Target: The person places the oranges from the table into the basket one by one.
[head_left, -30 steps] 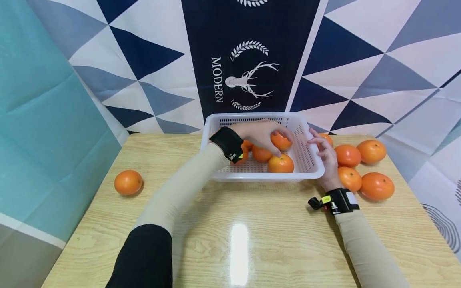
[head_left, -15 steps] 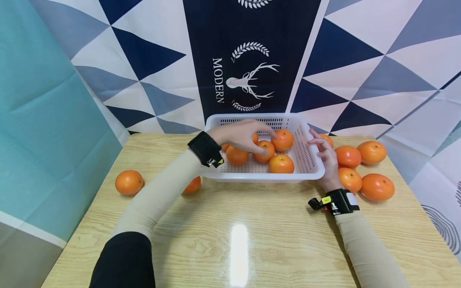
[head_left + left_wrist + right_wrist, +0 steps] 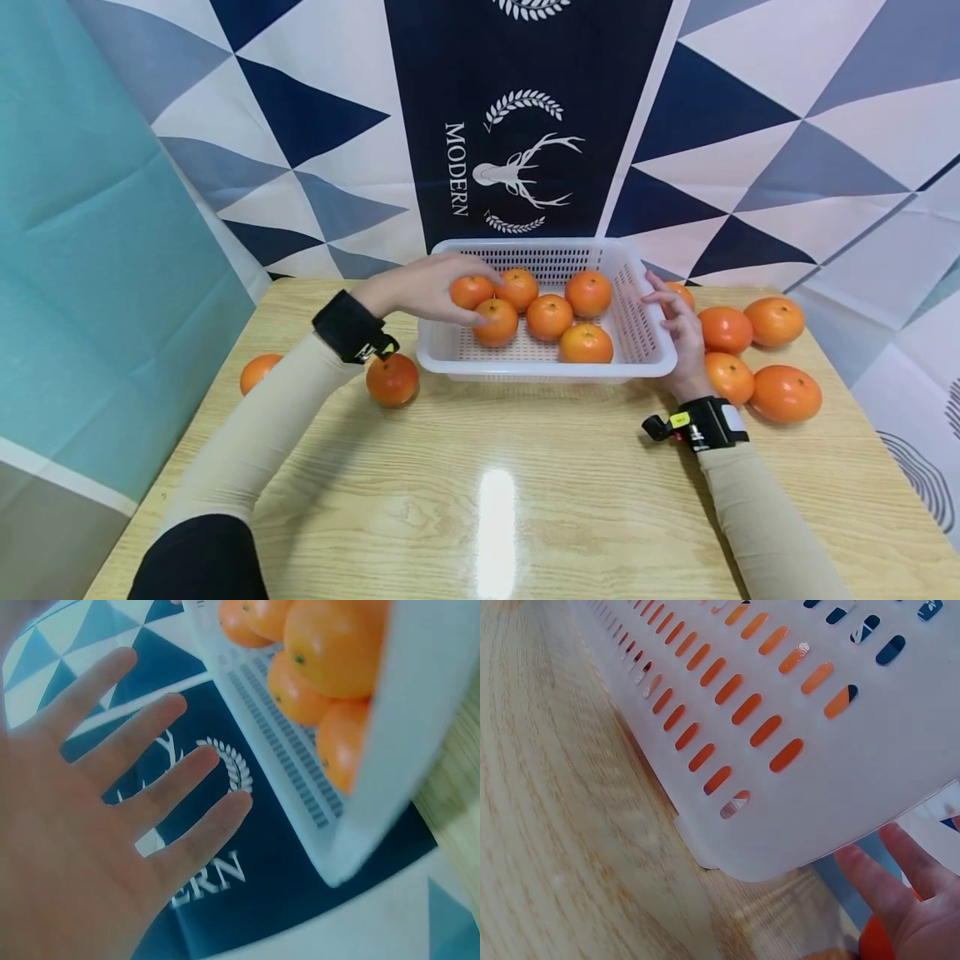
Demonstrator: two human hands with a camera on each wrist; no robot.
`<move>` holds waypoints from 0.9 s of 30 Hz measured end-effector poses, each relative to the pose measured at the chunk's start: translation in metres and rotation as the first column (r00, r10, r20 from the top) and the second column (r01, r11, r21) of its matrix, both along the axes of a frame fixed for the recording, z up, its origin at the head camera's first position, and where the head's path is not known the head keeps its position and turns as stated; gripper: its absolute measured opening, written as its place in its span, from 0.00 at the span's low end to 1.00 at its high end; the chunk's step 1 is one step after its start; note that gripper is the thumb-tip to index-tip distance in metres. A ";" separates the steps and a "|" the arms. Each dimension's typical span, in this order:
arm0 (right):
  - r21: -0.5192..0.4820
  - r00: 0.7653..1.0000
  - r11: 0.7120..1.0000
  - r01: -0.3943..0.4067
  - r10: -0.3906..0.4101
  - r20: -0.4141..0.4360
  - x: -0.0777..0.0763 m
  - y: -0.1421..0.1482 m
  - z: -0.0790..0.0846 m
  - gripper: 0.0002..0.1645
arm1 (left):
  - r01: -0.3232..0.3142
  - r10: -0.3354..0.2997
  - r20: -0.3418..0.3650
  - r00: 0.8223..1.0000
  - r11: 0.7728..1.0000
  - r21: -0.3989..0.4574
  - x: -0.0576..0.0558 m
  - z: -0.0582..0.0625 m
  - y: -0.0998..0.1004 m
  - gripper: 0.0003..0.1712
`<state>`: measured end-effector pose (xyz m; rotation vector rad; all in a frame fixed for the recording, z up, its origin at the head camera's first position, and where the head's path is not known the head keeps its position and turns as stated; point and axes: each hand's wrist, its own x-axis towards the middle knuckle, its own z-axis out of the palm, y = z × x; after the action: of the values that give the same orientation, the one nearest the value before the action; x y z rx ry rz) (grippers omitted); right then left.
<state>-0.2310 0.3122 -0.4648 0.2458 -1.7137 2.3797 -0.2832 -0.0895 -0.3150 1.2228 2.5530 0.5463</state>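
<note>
A white perforated plastic basket (image 3: pixel 540 368) stands at the back of the table with several oranges (image 3: pixel 550 317) inside. Over its left end hovers my left hand (image 3: pixel 430 287), palm down, near the leftmost oranges. In the left wrist view that hand (image 3: pixel 112 795) shows spread, straight fingers and an empty palm. My right hand (image 3: pixel 681 337) rests at the outside of the basket's right end. In the right wrist view its fingertips (image 3: pixel 855 862) touch the basket wall or rim; the rest of that hand is mostly out of frame.
One orange (image 3: pixel 392 380) lies just left of the basket, and another (image 3: pixel 258 371) sits near the table's left edge, partly behind my left forearm. Several oranges (image 3: pixel 786 394) cluster to the right of my right hand. A patterned cloth (image 3: pixel 517 108) hangs behind the table.
My left hand has drawn leftward across the basket, uncovering the oranges inside and the one on the table beside it. The right hand stays at the basket's right end.
</note>
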 end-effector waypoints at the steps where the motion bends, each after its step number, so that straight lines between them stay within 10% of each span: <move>1: -0.001 1.000 1.000 0.000 0.000 -0.001 0.000 0.000 0.000 0.41 | -0.012 0.012 0.001 1.000 1.000 0.004 0.002 0.000 -0.006 0.37; 27: 0.010 1.000 1.000 0.011 -0.011 0.004 0.002 -0.001 0.001 0.40 | -0.270 0.263 0.096 0.960 0.960 0.069 0.041 -0.032 -0.140 0.38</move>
<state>-0.2292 0.3112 -0.4639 0.2327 -1.7246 2.3655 -0.2419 -0.2290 -0.3470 0.8606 2.6605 0.7507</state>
